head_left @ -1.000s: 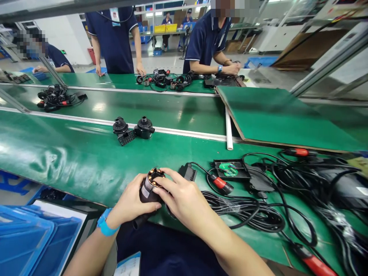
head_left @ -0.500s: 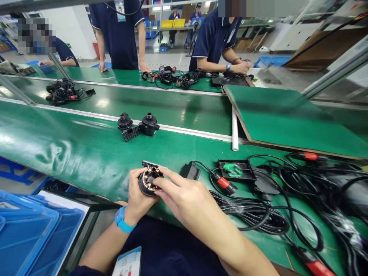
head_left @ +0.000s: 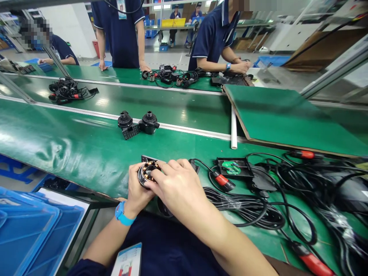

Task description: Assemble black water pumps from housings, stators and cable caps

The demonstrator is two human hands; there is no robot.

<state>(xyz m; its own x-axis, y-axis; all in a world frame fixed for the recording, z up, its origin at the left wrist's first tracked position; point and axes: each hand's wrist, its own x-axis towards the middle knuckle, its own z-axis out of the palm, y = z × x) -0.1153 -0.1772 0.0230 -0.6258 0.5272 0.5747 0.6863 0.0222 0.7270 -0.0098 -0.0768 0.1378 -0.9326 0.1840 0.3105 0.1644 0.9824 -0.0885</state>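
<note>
A round black motor part with copper windings sits between both my hands near the front edge of the green bench. My left hand is closed round its body from the left and below. My right hand lies over it from the right, fingertips pressed on its rim. Black cable lies coiled just right of my right hand, beside a red-handled connector.
Two black pump housings stand further back on the bench. A black tray with a green piece and tangled cables fill the right side. Blue bins stand at lower left. Other people work across the conveyor, with cable bundles on it.
The motor part has been raised and turned so its winding face tilts up. My right hand has closed further over it. The view has shifted a little.
</note>
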